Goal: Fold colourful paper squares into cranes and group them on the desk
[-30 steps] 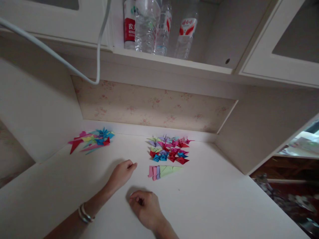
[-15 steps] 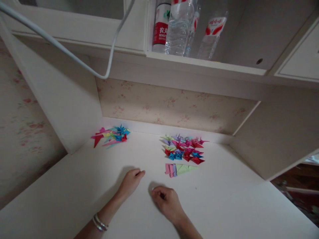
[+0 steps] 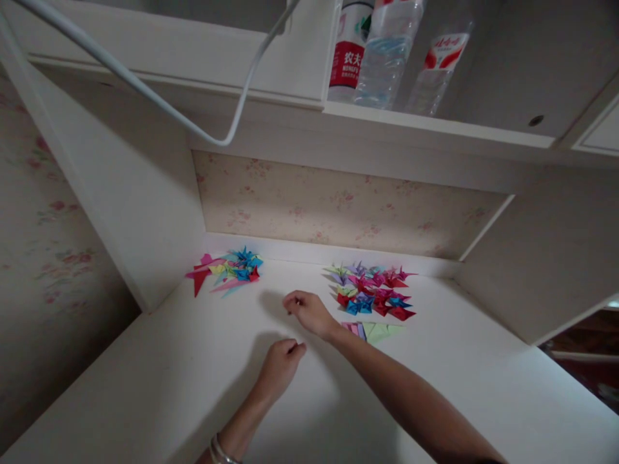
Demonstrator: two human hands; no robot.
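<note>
My right hand (image 3: 308,312) reaches out over the white desk (image 3: 145,380), its fingers curled loosely, and I cannot make out anything in them. It hovers between a left pile of folded paper shapes (image 3: 227,270) and a right cluster of folded paper cranes (image 3: 372,291). A few flat folded papers (image 3: 374,330) in pink, purple and green lie just right of that wrist. My left hand (image 3: 280,363) rests on the desk nearer to me, fingers curled in, with bangles at the wrist.
White side panels wall the desk in on the left and right, and a floral back panel (image 3: 338,206) closes the rear. On the shelf overhead stand several plastic water bottles (image 3: 387,51). A white cable (image 3: 145,90) hangs across the upper left.
My right arm has stretched forward and left across the desk toward the gap between the paper piles. The left hand stayed on the desk. The view swung left.
</note>
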